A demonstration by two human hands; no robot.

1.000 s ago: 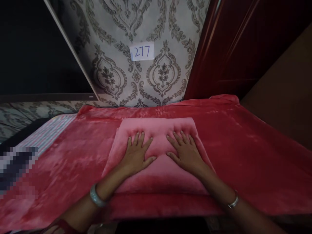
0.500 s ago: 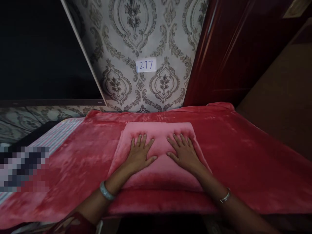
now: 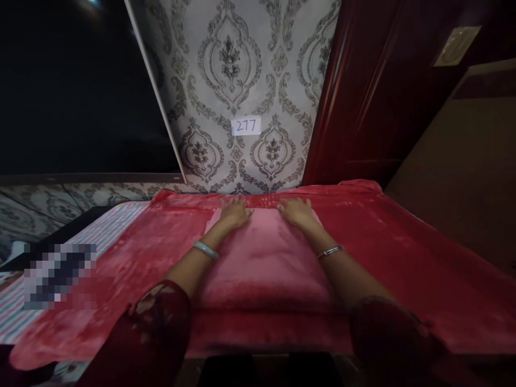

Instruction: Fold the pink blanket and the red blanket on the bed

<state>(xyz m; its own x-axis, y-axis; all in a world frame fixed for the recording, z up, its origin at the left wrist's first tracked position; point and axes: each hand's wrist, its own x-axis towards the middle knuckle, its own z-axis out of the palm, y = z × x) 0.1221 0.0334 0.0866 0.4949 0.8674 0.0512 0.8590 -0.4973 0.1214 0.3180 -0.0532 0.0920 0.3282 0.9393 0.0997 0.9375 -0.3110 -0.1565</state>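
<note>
A folded pink plush blanket (image 3: 264, 258) lies in the middle of a red plush cover (image 3: 387, 269) spread over the table. My left hand (image 3: 235, 213) rests on the blanket's far left corner, fingers apart and reaching over the far edge. At the far right corner, my right hand (image 3: 297, 211) lies palm down with its fingers spread over the same edge. Both hands touch the blanket without a visible grip, and their fingertips are partly hard to see. Both arms stretch forward along the blanket's sides.
Behind the table is a patterned wall (image 3: 229, 70) bearing a paper label (image 3: 246, 126) reading 277. A dark screen (image 3: 80, 97) stands at left, a dark red wooden panel (image 3: 363, 91) at right. Striped cloth (image 3: 116, 226) shows beside the red cover.
Both hands have slid forward from the middle of the blanket to its far edge. The camera view has tilted slightly, and more of my sleeves shows.
</note>
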